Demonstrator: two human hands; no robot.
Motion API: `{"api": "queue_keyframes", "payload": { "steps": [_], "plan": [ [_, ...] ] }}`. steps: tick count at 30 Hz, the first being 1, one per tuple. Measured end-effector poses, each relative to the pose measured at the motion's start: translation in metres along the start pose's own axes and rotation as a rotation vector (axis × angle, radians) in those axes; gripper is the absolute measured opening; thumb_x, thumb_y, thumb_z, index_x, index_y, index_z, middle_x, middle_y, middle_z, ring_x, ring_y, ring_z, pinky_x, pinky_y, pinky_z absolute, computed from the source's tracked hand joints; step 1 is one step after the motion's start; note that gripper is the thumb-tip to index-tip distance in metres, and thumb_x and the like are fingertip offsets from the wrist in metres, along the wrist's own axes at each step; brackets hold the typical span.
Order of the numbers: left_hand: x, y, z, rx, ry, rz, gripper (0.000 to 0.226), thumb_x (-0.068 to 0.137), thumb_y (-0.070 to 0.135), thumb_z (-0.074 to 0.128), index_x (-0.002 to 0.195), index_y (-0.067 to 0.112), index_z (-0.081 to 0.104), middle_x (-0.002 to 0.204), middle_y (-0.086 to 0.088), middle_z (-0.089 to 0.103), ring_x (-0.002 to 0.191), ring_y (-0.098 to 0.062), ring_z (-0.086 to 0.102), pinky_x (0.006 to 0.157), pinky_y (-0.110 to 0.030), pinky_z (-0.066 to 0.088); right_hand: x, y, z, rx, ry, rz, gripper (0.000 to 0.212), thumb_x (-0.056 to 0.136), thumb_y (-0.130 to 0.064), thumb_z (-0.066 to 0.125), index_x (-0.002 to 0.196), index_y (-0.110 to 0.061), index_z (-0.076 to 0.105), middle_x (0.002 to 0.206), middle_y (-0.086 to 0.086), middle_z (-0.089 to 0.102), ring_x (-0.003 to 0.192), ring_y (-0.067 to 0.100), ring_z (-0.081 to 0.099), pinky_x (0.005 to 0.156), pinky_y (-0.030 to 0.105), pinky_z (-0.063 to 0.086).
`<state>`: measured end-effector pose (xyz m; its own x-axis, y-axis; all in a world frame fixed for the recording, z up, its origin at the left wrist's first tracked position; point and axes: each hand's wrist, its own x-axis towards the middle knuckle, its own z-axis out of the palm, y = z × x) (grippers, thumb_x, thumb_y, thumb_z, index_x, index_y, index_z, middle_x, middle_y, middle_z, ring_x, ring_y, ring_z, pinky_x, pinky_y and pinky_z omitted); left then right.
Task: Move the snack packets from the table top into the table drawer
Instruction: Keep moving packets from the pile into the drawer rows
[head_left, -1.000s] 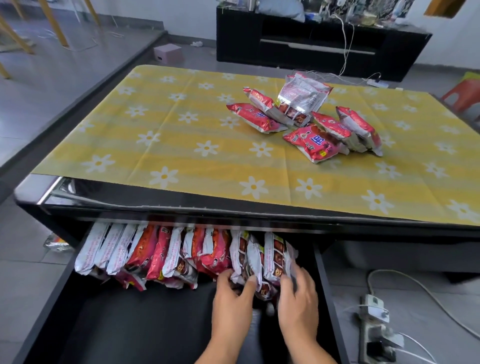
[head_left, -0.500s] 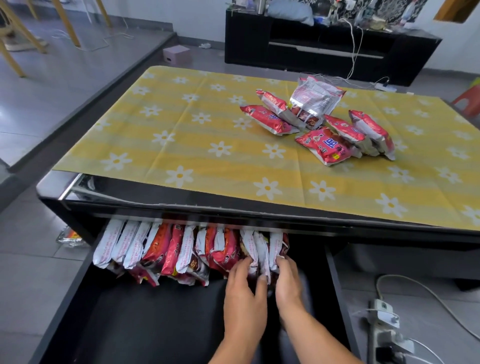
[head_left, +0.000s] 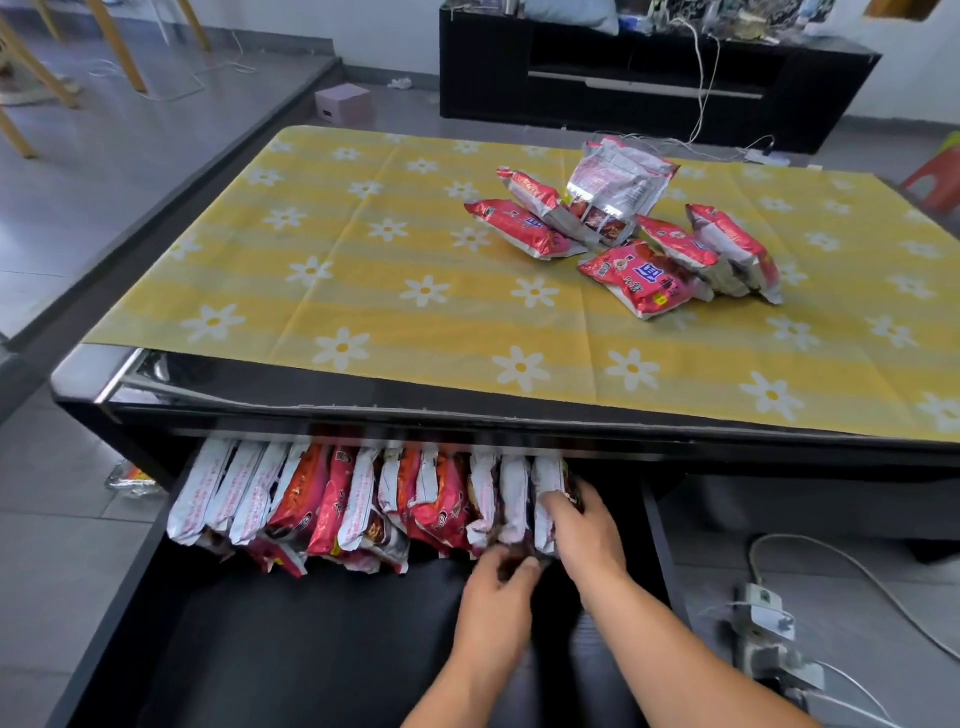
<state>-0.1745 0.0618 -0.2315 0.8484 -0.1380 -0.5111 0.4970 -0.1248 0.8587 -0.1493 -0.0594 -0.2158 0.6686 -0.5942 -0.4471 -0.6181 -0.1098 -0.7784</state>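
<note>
Row of snack packets (head_left: 363, 499) stands on edge across the far part of the open black drawer (head_left: 291, 649), partly under the table edge. Right hand (head_left: 584, 525) grasps the rightmost packet (head_left: 545, 499); left hand (head_left: 498, 597) has fingers curled at the row's near bottom edge, grip unclear. Six loose packets (head_left: 639, 278) and one silver bag (head_left: 618, 187) lie on the yellow flowered tablecloth (head_left: 363, 270), far right.
</note>
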Motion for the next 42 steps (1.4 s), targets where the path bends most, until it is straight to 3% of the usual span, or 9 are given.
{"api": "queue_keyframes", "payload": {
  "steps": [7, 11, 17, 20, 24, 29, 33, 38, 42],
  "plan": [
    [0.001, -0.007, -0.014, 0.110, 0.019, 0.056, 0.014, 0.097, 0.017, 0.069, 0.102, 0.029, 0.071, 0.107, 0.005, 0.075, 0.098, -0.003, 0.069, 0.088, -0.019, 0.052, 0.006, 0.004, 0.006, 0.226, -0.034, -0.010, 0.048, 0.096, -0.032, 0.062, 0.143, -0.034, 0.053, 0.111, -0.009, 0.068, 0.089, 0.001, 0.062, 0.072, 0.023, 0.048],
    [0.002, -0.009, -0.034, 0.050, 0.261, 0.060, 0.011, 0.095, 0.031, 0.071, 0.087, 0.024, 0.070, 0.080, 0.001, 0.073, 0.069, -0.012, 0.064, 0.077, -0.040, 0.057, 0.012, -0.007, 0.021, 0.331, 0.012, 0.051, 0.058, 0.097, -0.039, 0.061, 0.152, -0.031, 0.044, 0.138, 0.004, 0.061, 0.119, 0.027, 0.062, 0.091, 0.035, 0.047],
    [0.004, -0.013, -0.026, 0.028, 0.100, 0.075, 0.018, 0.095, 0.016, 0.073, 0.106, 0.029, 0.071, 0.109, 0.006, 0.078, 0.101, -0.001, 0.071, 0.082, -0.015, 0.048, -0.008, 0.008, 0.002, 0.361, 0.095, 0.059, 0.067, 0.093, -0.050, 0.062, 0.154, -0.033, 0.040, 0.151, 0.005, 0.052, 0.131, 0.027, 0.055, 0.108, 0.047, 0.046],
    [-0.001, -0.014, -0.019, 0.019, 0.104, 0.049, 0.027, 0.096, 0.012, 0.071, 0.117, 0.029, 0.067, 0.126, 0.003, 0.073, 0.116, -0.010, 0.068, 0.091, -0.019, 0.048, -0.033, 0.027, 0.002, 0.351, 0.221, 0.087, 0.047, 0.096, -0.047, 0.060, 0.138, -0.028, 0.058, 0.142, 0.005, 0.060, 0.124, 0.025, 0.060, 0.097, 0.044, 0.048],
    [-0.017, -0.003, -0.021, 0.102, -0.108, -0.011, 0.070, 0.098, 0.008, 0.069, 0.161, 0.014, 0.039, 0.154, -0.001, 0.053, 0.146, -0.015, 0.047, 0.125, -0.035, 0.033, -0.061, 0.031, 0.011, 0.468, -0.057, 0.071, 0.034, 0.097, -0.033, 0.064, 0.131, -0.028, 0.067, 0.127, -0.007, 0.071, 0.119, 0.017, 0.065, 0.107, 0.044, 0.048],
    [-0.050, 0.020, -0.039, 0.214, -0.081, 0.070, 0.032, 0.096, 0.027, 0.072, 0.128, 0.022, 0.069, 0.112, 0.011, 0.075, 0.095, 0.006, 0.070, 0.087, -0.014, 0.049, -0.080, 0.024, -0.012, 0.279, 0.094, 0.067, 0.053, 0.097, -0.042, 0.062, 0.144, -0.018, 0.056, 0.144, 0.008, 0.061, 0.131, 0.026, 0.057, 0.110, 0.043, 0.042],
    [-0.070, 0.056, -0.037, 0.176, -0.022, 0.227, 0.019, 0.091, 0.045, 0.069, 0.098, 0.030, 0.077, 0.088, 0.008, 0.080, 0.089, -0.013, 0.074, 0.092, -0.037, 0.059, -0.103, -0.001, -0.031, 0.269, 0.121, -0.104, 0.026, 0.095, -0.046, 0.062, 0.111, -0.028, 0.071, 0.121, -0.001, 0.070, 0.102, 0.011, 0.066, 0.082, 0.031, 0.048],
    [-0.067, 0.126, -0.011, 0.073, -0.034, 0.425, 0.016, 0.100, 0.041, 0.066, 0.095, 0.029, 0.076, 0.085, 0.009, 0.079, 0.077, -0.006, 0.072, 0.079, -0.040, 0.061, -0.098, -0.059, -0.068, 0.356, 0.170, -0.282, 0.014, 0.096, -0.042, 0.063, 0.093, -0.031, 0.071, 0.097, -0.007, 0.074, 0.094, 0.014, 0.069, 0.089, 0.047, 0.058],
    [-0.042, 0.191, 0.014, -0.023, -0.110, 0.375, 0.019, 0.101, 0.046, 0.063, 0.108, 0.028, 0.069, 0.106, 0.001, 0.075, 0.095, -0.010, 0.073, 0.080, -0.035, 0.064, -0.069, -0.110, -0.110, 0.355, 0.211, -0.378, 0.015, 0.096, -0.045, 0.061, 0.093, -0.032, 0.067, 0.097, -0.013, 0.070, 0.095, 0.010, 0.066, 0.081, 0.040, 0.057]
  ]
}}
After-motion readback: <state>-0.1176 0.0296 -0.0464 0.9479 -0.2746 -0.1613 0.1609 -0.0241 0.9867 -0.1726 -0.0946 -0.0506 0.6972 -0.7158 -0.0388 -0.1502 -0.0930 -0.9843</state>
